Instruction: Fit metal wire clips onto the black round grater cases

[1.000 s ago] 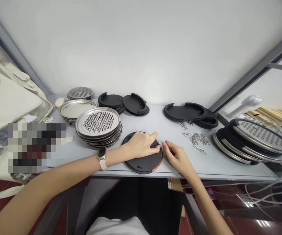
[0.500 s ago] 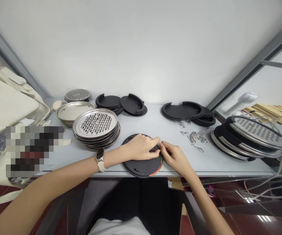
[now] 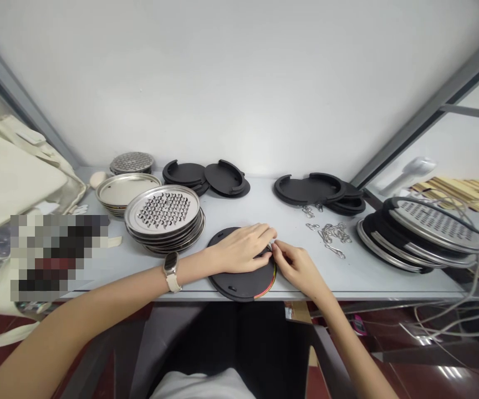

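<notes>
A black round plastic holder [image 3: 245, 285] lies flat near the table's front edge, small slots in its face and a thin red, yellow and green edge on its right side. My left hand [image 3: 245, 248] rests palm down across it, fingers stretched toward the right rim and thumb apart from the index finger. At that rim my right hand [image 3: 295, 263] pinches a small metal clip [image 3: 269, 247], mostly covered by fingers. To the right is a loose pile of similar metal clips [image 3: 333, 234].
Left stand a stack of round metal graters [image 3: 167, 213] and a stack of plain metal discs [image 3: 128, 189]. Black round holders [image 3: 225, 177] lie along the wall, more holders [image 3: 310, 188] right of them. A stack of black-backed graters [image 3: 420, 238] leans at right. A cream bag [image 3: 13, 172] hangs left.
My left index finger has straightened and lifted a little from the clip, and the other fingers lie flatter. My right hand keeps its pinch at the rim almost unmoved.
</notes>
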The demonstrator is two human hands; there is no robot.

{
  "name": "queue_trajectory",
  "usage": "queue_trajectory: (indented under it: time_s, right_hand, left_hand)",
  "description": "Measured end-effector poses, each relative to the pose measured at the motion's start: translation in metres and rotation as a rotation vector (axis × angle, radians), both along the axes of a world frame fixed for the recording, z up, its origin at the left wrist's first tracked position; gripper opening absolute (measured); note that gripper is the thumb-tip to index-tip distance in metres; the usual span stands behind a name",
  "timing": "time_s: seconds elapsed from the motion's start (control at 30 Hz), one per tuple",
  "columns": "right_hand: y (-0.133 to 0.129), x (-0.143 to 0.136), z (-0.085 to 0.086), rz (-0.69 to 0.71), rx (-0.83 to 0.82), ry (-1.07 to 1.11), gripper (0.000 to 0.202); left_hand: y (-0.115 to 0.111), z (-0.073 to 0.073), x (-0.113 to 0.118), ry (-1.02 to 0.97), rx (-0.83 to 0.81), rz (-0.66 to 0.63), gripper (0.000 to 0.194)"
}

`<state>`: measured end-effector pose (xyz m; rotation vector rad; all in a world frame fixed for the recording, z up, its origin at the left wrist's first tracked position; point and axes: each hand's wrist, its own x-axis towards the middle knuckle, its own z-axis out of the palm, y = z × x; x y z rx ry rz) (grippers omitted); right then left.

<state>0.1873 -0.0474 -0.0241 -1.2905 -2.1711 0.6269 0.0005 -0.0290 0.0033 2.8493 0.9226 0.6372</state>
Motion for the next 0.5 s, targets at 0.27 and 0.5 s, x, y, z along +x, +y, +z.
queue_trajectory:
  time_s: [0.27, 0.5]
  right_hand:
    - [0.0006, -0.0003, -0.0011, 0.003, 0.009, 0.000, 0.031]
    - [-0.0003, -0.0011, 0.0003, 0.003, 0.006, 0.005, 0.031]
  left_hand:
    - [0.0011, 0.0000, -0.0001, -0.020, 0.024, -0.033, 0.020]
    - [0.0014, -0.0006, -0.0004, 0.003, 0.014, -0.050, 0.015]
